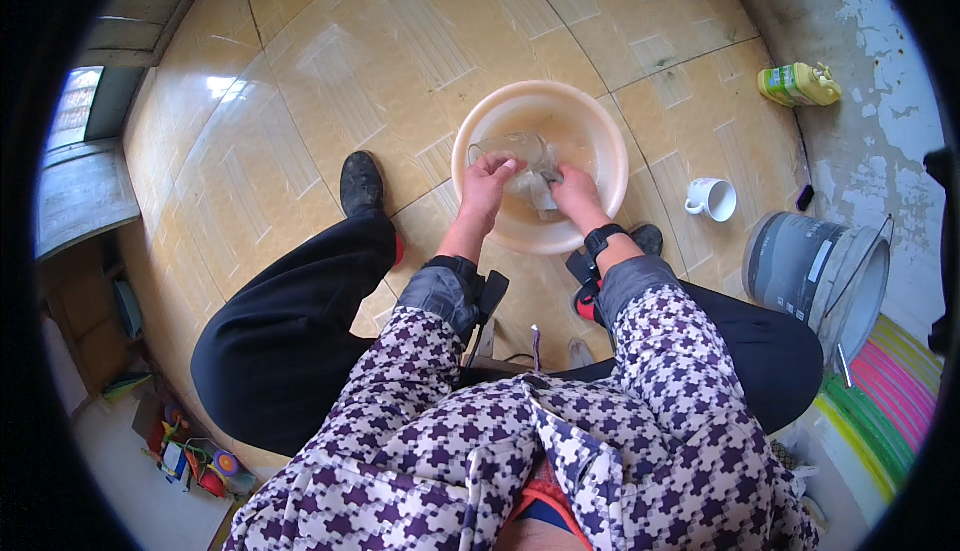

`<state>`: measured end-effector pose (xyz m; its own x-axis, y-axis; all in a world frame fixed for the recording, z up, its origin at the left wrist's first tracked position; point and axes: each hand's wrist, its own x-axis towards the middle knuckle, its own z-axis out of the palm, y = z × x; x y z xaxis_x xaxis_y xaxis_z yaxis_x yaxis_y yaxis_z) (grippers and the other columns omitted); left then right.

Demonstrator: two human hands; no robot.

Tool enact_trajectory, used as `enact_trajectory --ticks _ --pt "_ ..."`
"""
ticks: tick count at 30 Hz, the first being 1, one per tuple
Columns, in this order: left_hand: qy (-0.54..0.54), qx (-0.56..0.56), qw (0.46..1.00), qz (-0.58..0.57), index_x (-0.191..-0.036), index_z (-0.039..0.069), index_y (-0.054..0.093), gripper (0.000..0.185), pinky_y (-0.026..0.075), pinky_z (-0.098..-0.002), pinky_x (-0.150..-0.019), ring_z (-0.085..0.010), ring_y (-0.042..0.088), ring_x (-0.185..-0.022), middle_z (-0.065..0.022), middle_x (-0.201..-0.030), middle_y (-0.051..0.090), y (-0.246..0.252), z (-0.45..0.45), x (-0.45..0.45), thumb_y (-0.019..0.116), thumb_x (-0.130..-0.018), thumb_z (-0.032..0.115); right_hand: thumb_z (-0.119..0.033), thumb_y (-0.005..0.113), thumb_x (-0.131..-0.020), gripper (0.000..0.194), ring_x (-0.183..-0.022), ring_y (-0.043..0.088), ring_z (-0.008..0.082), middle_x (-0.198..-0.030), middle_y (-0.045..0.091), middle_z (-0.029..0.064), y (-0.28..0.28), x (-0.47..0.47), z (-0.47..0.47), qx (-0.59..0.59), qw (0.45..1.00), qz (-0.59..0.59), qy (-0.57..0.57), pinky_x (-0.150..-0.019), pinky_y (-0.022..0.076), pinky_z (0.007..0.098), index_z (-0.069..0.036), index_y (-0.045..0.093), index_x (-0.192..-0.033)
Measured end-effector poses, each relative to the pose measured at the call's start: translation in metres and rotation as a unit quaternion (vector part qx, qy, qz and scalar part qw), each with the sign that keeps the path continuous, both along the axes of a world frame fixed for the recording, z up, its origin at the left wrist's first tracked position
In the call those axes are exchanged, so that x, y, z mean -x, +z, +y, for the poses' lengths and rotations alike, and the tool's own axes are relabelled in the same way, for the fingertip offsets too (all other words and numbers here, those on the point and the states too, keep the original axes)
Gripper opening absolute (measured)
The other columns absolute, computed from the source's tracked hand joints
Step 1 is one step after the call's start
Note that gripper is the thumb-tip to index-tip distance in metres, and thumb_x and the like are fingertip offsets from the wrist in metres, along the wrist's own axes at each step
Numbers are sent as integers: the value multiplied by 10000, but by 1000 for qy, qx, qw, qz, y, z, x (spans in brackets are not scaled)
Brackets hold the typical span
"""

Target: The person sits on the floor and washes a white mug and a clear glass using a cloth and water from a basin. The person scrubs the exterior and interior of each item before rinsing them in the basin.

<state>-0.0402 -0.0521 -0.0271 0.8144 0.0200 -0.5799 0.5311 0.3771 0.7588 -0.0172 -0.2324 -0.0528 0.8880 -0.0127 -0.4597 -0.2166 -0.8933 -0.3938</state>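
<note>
A pale pink plastic basin [615, 206] with cloudy water stands on the tiled floor before me. Inside its rim, my left hand [486, 187] holds a clear glass vessel [517, 147] that lies on its side, its round end to the left. My right hand [576, 192] is closed on a wet, whitish, translucent cloth or film [534, 189] at the glass's right end. Part of that piece hangs into the water. The fingertips of my right hand are partly hidden by it. To the right of the basin, a white mug [712, 200] lies tipped on the floor.
A grey bucket [787, 266] lies on its side at the right, near a striped, colourful item [892, 393]. A yellow-green plastic jug [799, 86] lies by the peeling wall. A small dark object [805, 198] is below it. Toys [199, 468] are at lower left.
</note>
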Motion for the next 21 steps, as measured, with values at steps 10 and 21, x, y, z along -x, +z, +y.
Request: enact_trajectory --ticks 10,21 --pt "-65 -112 991 -14 -1024 -4 620 155 453 -276 -856 -146 594 -910 -70 -999 657 -9 -7 -14 574 -889 55 -227 584 -801 218 -937 605 309 -962 642 127 40 -13 55 -223 940 -248 69 -898 431 415 -86 668 -946" --pt "-275 -196 898 -281 -1029 100 656 164 39 -461 -1142 -149 635 -961 2 -945 696 29 -9 -27 592 -879 117 -254 504 -905 297 -900 613 159 -936 644 43 39 -68 -10 -466 802 177 -329 -770 502 317 -65 609 -1109"
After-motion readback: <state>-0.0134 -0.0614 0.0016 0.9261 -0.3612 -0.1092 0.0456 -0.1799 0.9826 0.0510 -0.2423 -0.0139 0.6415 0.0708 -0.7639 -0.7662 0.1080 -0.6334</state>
